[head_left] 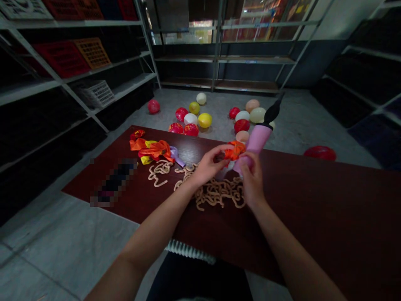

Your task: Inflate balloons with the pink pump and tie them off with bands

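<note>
A: Where's the orange balloon (237,150) right now?
B: Just right of the middle of the frame, above the dark table (319,209), bunched up and limp. The left hand (208,165) has its fingertips pinched together on it.
A: And the right hand (254,179)?
B: Wrapped round the lower end of a pink tube (259,138), thumb across the front. The tube tilts toward the upper right and ends in a black tapered tip (272,112). The balloon sits right up against the tube — whether it's fixed to it, I can't tell.
A: What's lying under the hands?
B: A tangle of tan curly strands (219,194), at the centre of the frame. Left of that is a pile of limp orange, red and yellow balloons (158,149), with a lilac one (178,156) at its right edge. Further left lies something pixelated (114,182) — unreadable.
A: Beyond the table?
B: Inflated balloons (205,120) across the floor, upper centre, with metal shelves (253,60) behind them.
</note>
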The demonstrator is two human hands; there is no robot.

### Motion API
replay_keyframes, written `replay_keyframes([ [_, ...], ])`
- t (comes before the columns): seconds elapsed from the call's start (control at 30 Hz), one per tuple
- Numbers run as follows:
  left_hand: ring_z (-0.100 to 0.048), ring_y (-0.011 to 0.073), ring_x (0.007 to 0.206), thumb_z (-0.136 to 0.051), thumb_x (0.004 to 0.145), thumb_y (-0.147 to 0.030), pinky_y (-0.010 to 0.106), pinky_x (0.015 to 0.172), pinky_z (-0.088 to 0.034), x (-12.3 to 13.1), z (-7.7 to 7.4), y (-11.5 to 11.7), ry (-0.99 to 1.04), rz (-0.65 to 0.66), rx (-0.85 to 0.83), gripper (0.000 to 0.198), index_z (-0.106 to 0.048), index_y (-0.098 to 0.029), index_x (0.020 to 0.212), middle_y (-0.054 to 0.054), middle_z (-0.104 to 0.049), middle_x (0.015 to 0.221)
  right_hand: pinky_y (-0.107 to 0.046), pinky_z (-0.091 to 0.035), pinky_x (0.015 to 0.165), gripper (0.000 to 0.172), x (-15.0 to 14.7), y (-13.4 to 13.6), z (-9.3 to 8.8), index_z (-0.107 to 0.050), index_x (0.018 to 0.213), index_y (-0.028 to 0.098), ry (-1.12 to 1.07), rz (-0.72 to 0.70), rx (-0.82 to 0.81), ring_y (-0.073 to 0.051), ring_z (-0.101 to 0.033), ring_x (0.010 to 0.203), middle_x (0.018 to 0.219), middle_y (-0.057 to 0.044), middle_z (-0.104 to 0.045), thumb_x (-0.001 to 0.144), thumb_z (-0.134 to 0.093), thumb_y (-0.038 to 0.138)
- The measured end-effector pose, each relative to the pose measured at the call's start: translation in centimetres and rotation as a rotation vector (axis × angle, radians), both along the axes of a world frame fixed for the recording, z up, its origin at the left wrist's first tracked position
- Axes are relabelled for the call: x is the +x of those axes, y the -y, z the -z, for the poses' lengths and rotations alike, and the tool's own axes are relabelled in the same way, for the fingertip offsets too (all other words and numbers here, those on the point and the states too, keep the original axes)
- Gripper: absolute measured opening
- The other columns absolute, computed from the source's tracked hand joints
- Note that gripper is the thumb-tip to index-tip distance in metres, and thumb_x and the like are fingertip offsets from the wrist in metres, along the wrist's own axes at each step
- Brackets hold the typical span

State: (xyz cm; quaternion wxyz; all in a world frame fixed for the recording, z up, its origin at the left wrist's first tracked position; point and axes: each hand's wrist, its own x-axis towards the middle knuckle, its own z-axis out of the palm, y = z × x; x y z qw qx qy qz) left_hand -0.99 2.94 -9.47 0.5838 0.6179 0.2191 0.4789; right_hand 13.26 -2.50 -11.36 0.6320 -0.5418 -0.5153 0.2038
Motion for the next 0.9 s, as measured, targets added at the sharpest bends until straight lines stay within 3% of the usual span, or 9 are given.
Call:
replay_keyframes([
  [0.1, -0.062, 0.0210, 0.107, -0.056, 0.078, -0.005, 0.033, 0.093, -0.047, -0.9, -0.9, 0.6, -0.076, 0.052, 0.094, 0.045, -0.070, -0.019, 0.118, 0.008, -0.067, 0.125, -0.042, -0.041, 0.099, 0.034, 0.2, 0.1, -0.4, -0.059, 0.105, 0.027, 0.014, 0.060, -0.001, -0.022, -0.054, 0.104, 0.107, -0.001, -0.059, 0.082, -0.068, 0.049],
  [0.23, -0.061, 0.0229, 0.115, -0.048, 0.072, -0.001, 0.039, 0.106, -0.042, -1.4, -1.2, 1.1, -0.105, 0.119, 0.143, 0.054, -0.073, -0.018, 0.116, 0.007, -0.069, 0.125, -0.042, -0.042, 0.099, 0.036, 1.0, 0.1, -0.8, -0.059, 0.104, 0.025, 0.048, 0.110, 0.030, -0.021, -0.056, 0.104, 0.107, -0.001, -0.060, 0.078, -0.073, 0.046],
  [0.43, -0.063, 0.0231, 0.114, -0.047, 0.069, -0.001, 0.036, 0.099, -0.048, -1.5, -1.5, 1.3, -0.089, 0.177, 0.038, 0.058, -0.071, -0.020, 0.119, 0.008, -0.066, 0.131, -0.044, -0.043, 0.101, 0.028, 1.7, 0.2, -1.7, -0.064, 0.100, 0.028, 0.085, 0.011, -0.006, -0.022, -0.058, 0.103, 0.106, 0.000, -0.064, 0.079, -0.072, 0.043],
  [0.63, -0.064, 0.0215, 0.111, -0.047, 0.066, 0.000, 0.033, 0.095, -0.050, -1.9, -2.0, 1.4, -0.039, 0.141, 0.048, 0.059, -0.069, -0.020, 0.117, 0.007, -0.066, 0.129, -0.048, -0.042, 0.104, 0.029, 2.1, 0.1, -1.6, -0.062, 0.104, 0.029, 0.033, -0.019, -0.001, -0.024, -0.056, 0.111, 0.115, -0.002, -0.062, 0.080, -0.071, 0.044],
  [0.9, -0.065, 0.0218, 0.112, -0.047, 0.068, -0.001, 0.035, 0.099, -0.048, -1.5, -1.6, 1.4, -0.067, 0.164, 0.002, 0.052, -0.070, -0.017, 0.112, 0.008, -0.069, 0.121, -0.043, -0.054, 0.087, 0.047, 2.4, 0.1, -0.9, -0.056, 0.119, 0.034, -0.081, -0.079, -0.045, -0.025, -0.057, 0.111, 0.124, -0.003, -0.058, 0.077, -0.073, 0.044],
])
